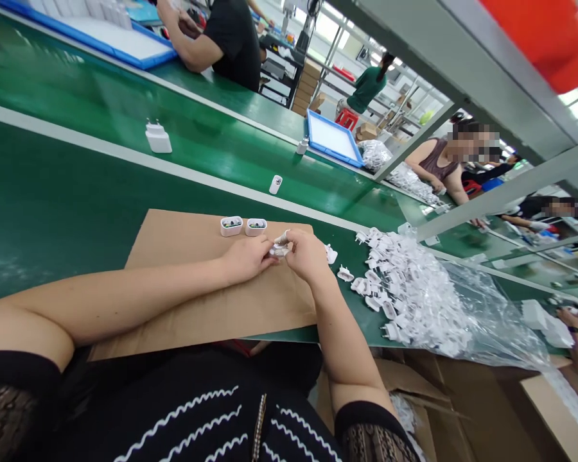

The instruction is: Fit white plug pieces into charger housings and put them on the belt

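Note:
My left hand [248, 258] is closed, with its thumb and fingers pinching a small white charger part [278, 251]. My right hand [308, 255] meets it from the right, fingers curled round another white charger piece [282, 237]; my fingers partly cover both pieces. Below them lies a brown cardboard sheet [187, 250]. Two open white charger housings [231, 227], green circuit parts showing inside, stand upright just beyond my left hand. To the right of my right hand, loose white plug caps [345, 274] with metal pins lie in front of a large heap [414, 289].
A clear plastic bag [491, 314] spreads beyond the heap. On the green belt [212, 144] sit a white charger [158, 137] and a white housing [275, 185]. Blue-rimmed trays [334, 138] stand farther off. A metal frame [501, 186] slants across the right, and several people work around the line.

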A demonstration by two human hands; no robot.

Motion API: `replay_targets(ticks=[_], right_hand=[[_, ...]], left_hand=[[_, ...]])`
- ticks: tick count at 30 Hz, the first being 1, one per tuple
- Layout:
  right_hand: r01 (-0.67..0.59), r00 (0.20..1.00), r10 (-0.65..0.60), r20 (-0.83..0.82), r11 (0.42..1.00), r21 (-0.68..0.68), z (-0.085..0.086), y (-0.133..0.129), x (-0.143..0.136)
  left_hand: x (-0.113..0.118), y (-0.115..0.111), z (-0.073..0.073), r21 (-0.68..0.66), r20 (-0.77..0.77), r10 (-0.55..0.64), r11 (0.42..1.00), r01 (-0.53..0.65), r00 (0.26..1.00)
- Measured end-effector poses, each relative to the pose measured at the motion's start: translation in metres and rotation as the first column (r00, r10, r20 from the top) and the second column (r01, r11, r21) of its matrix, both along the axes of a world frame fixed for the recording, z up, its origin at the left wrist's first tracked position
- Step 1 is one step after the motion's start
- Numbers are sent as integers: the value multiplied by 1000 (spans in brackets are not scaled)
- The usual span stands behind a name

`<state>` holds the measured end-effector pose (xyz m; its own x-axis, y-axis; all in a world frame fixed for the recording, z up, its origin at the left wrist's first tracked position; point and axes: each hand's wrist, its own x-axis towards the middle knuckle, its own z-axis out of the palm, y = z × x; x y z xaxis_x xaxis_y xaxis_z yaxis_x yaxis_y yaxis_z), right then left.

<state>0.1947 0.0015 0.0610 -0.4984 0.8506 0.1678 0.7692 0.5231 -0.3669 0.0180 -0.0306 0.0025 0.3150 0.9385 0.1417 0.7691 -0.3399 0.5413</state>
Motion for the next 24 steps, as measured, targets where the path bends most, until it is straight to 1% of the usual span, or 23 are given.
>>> replay_targets(ticks=[2, 3, 4, 5, 6, 7, 9, 10, 11, 12, 14, 15, 17, 18, 19, 20, 21, 22, 24], right_hand=[[3, 998, -6, -66, 999, -45, -1, 2, -1], [8, 992, -22, -124, 994, -109, -3, 4, -1], [12, 976, -55, -208, 979, -204, -5, 5, 0], [7, 942, -112, -317, 949, -314, -9, 7, 2], [-8, 879, -195, -435, 906, -422, -12, 10, 4], [-30, 780, -296, -551, 863, -505, -16, 14, 7], [-101, 501, -488, -715, 787, -608, -20, 22, 15], [-137, 369, -551, -748, 764, -630, -21, 27, 19], [-170, 273, -593, -758, 746, -645, -21, 32, 23], [-197, 213, -619, -756, 730, -654, -20, 37, 26], [-236, 146, -646, -749, 713, -660, -20, 43, 31], [-246, 117, -651, -750, 712, -657, -21, 45, 31], [-256, 71, -636, -768, 733, -631, -27, 45, 28], [-241, 84, -608, -789, 756, -608, -31, 43, 25], [-213, 132, -568, -813, 784, -582, -37, 41, 21], [-186, 214, -520, -827, 809, -558, -42, 39, 18], [-171, 314, -476, -822, 823, -542, -48, 37, 14], [-164, 417, -438, -796, 825, -541, -52, 35, 11], [-146, 630, -342, -697, 829, -540, -57, 31, 9]], left_hand=[[1, 2, 4, -25, -26, 3, 1000, -4, 1000], [1, 3, 6, -28, -14, -1, 1000, 1, 1000], [0, 3, 8, -26, 9, -6, 1000, 6, 1000], [0, 2, 11, -23, 35, -13, 1000, 14, 999], [-1, 1, 14, -22, 60, -20, 1000, 22, 998], [-3, -1, 19, -16, 81, -21, 1000, 22, 996], [-7, -5, 31, 23, 123, -1, 1000, -2, 992], [-9, -5, 39, 59, 155, 19, 998, -29, 988], [-13, -3, 47, 97, 193, 43, 993, -63, 980], [-18, 3, 56, 127, 230, 78, 986, -109, 970], [-32, 26, 70, 132, 259, 184, 966, -224, 948], [-40, 43, 75, 111, 238, 260, 950, -292, 936], [-59, 84, 78, 55, 118, 412, 906, -420, 904], [-69, 105, 77, 21, 43, 485, 874, -486, 874], [-78, 124, 74, -14, -16, 529, 849, -529, 849], [-87, 142, 71, -34, -45, 555, 830, -557, 831], [-94, 156, 66, -53, -68, 572, 816, -576, 817], [-99, 167, 62, -70, -80, 579, 809, -584, 811], [-105, 177, 54, -98, -97, 585, 800, -593, 805]])
